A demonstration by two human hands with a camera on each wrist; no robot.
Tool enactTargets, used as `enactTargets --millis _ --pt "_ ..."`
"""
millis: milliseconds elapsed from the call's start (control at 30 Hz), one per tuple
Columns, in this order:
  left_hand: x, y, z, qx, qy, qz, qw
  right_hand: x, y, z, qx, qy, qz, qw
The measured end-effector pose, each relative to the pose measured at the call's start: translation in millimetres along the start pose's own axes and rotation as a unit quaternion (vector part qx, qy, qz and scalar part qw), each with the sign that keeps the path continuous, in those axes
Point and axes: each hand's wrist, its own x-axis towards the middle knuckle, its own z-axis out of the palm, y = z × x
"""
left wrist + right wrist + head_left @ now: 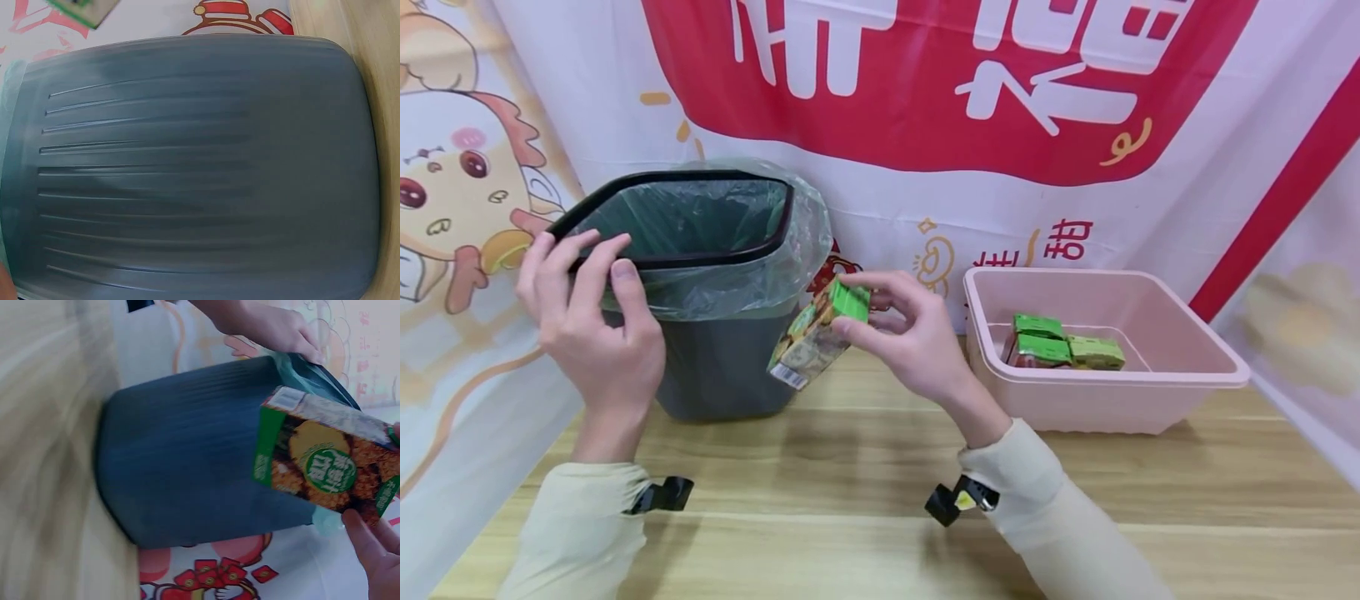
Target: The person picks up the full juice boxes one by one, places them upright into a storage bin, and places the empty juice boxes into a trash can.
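Note:
A dark grey trash bin (722, 367) stands upright on the table, lined with a translucent green bag (808, 242) folded over its black rim. My left hand (602, 325) holds the front left of that rim, fingers over the edge and thumb on the near side. Between thumb and fingers, my right hand (917, 333) pinches a small snack box (325, 459) with green ends and pictures of brown crumbly pieces. The box is tilted in the air, just right of the bin and below rim height. The left wrist view is filled mostly by the bin's ribbed wall (187, 169).
To the right, a pink plastic basin (1097, 404) holds several small boxes (1041, 350) with green tops. Both containers stand on a wood-grain table (820, 475). Printed red and white cloth (887, 150) hangs behind, and a cartoon-printed cloth (467, 183) borders the left side.

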Motion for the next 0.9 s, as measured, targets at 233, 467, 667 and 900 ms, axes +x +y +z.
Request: enactTargets --millis 233,467,667,900 --pt "0.5 0.1 -0.8 0.0 0.0 0.0 1.0 18.2 -15 -11 0.058 0.042 -0.034 0.9968" --pt "1.3 0.0 -1.2 0.0 -0.004 -0.001 1.0 33.0 -27 -12 0.094 0.084 -0.044 0.991" --pt "0.5 0.6 -0.8 -0.001 -0.001 0.0 1.0 39.2 -36 -12 0.089 0.077 -0.057 0.9914" --pt "0.9 1.5 -0.8 -0.002 -0.001 0.0 1.0 50.4 -49 -5 0.142 0.112 -0.058 0.9818"
